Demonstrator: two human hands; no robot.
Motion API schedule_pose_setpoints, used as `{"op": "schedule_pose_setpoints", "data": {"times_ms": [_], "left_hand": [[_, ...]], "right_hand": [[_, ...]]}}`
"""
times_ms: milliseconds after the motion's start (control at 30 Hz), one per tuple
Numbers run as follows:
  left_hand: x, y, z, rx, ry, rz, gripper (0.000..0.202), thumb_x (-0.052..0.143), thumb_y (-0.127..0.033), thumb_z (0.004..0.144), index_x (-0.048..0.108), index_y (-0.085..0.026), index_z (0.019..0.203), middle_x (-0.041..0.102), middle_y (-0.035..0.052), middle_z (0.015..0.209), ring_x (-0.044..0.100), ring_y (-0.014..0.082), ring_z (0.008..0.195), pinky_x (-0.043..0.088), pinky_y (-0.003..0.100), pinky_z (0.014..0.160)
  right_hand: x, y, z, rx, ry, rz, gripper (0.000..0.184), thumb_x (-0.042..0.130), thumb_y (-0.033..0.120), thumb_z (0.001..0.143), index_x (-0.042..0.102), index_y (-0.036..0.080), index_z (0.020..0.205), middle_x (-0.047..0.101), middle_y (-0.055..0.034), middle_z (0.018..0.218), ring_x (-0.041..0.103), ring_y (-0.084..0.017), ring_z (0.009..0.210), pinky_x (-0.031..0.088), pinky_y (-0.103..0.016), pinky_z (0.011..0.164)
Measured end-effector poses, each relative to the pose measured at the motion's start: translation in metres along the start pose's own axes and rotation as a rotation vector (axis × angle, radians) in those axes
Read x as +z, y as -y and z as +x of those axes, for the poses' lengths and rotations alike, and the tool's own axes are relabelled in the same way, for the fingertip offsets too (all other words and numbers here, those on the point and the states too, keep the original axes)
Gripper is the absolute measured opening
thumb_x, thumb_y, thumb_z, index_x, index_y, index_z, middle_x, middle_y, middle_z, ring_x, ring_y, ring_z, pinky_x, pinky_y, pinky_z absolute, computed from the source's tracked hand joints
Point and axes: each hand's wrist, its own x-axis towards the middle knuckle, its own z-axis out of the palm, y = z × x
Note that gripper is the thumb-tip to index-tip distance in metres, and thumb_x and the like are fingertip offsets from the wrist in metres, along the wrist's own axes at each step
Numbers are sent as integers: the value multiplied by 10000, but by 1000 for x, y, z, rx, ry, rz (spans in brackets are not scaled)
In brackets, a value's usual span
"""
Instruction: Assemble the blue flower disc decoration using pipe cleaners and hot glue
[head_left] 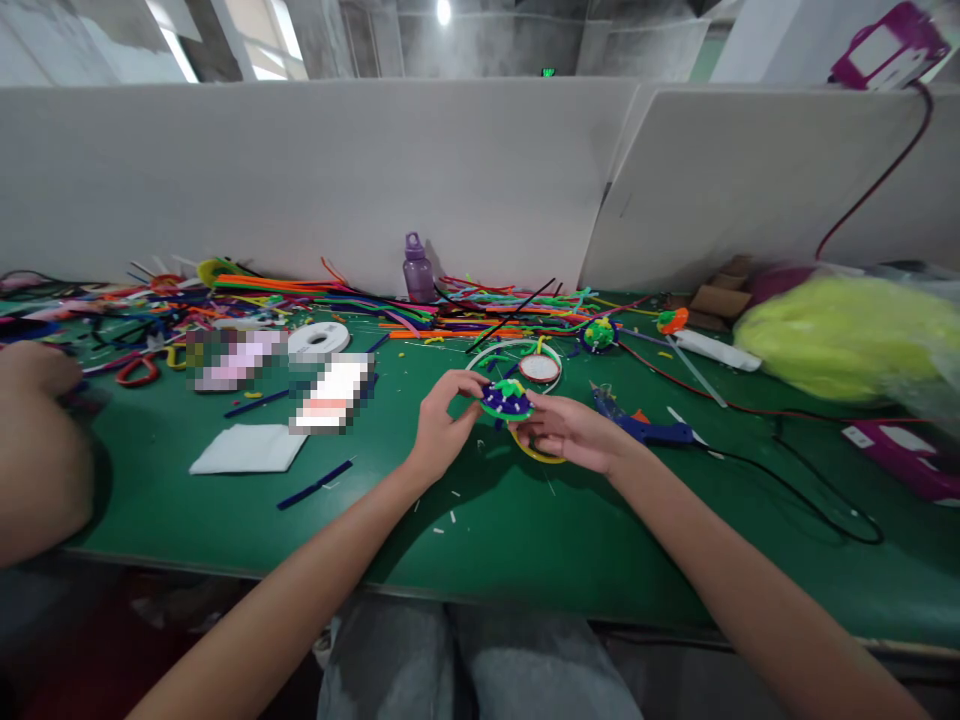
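Observation:
My left hand (441, 425) and my right hand (574, 432) hold between them a small round pipe-cleaner disc (506, 399), dark blue with a green rim and small white bits on top. Both hands pinch its edge, left from the left side, right from underneath on the right. A yellow ring (537, 452) lies on the green table (495, 530) just under my right hand. A white ring with an orange-rimmed disc (539, 368) lies right behind the held piece.
Piles of coloured pipe cleaners (337, 295) cover the back of the table, with a purple bottle (418, 269), a white tape roll (319, 339) and a white cloth (247, 449). A blue glue gun (649, 428) with black cable lies right. Another person's arm (34, 450) is at far left. A yellow fluffy bag (840, 335) sits right.

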Motion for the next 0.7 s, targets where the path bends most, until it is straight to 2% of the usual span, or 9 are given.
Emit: {"op": "schedule_pose_setpoints", "data": {"times_ms": [100, 200, 300, 400, 533, 700], "left_hand": [[0, 1, 1, -14, -6, -39, 121, 582, -114, 754, 573, -198, 841, 586, 62, 1043, 553, 202, 1027, 447, 324, 855], [0, 5, 3, -70, 3, -90, 142, 553, -188, 812, 586, -204, 949, 580, 70, 1068, 539, 208, 1054, 449, 319, 846], [-1, 8, 5, -136, 35, -146, 172, 474, -256, 872, 633, -189, 863, 598, 73, 1042, 548, 211, 1033, 448, 322, 852], [-2, 9, 5, -184, 62, -188, 215, 502, -303, 865, 637, -180, 750, 585, 76, 1089, 542, 225, 1050, 439, 330, 867], [-3, 7, 4, -211, 98, -203, 163, 597, -309, 814, 626, -183, 714, 561, 70, 1113, 518, 232, 1089, 420, 333, 891], [-2, 8, 4, -210, 84, -182, 165, 598, -307, 817, 613, -187, 705, 546, 63, 1081, 511, 214, 1068, 420, 315, 868]], "right_hand": [[-3, -2, 2, -90, -56, 12, 174, 701, 312, 741, 628, 174, 817, 581, -11, 721, 527, -83, 630, 266, -153, 370], [-4, -3, 3, -145, -92, -8, 183, 726, 288, 714, 638, 168, 820, 551, -5, 730, 485, -75, 631, 231, -166, 378], [-4, -4, 5, -171, -114, -51, 195, 734, 295, 708, 649, 158, 818, 536, -4, 716, 462, -73, 624, 226, -181, 403], [-6, -5, 7, -196, -125, -99, 199, 727, 312, 712, 650, 161, 816, 536, -2, 722, 440, -72, 610, 216, -198, 417], [-7, -7, 7, -228, -147, -167, 212, 709, 347, 720, 643, 162, 799, 533, 1, 717, 415, -73, 584, 205, -211, 424], [-5, -6, 8, -279, -204, -274, 221, 696, 353, 721, 637, 144, 759, 509, 5, 675, 392, -76, 545, 209, -212, 419]]}}
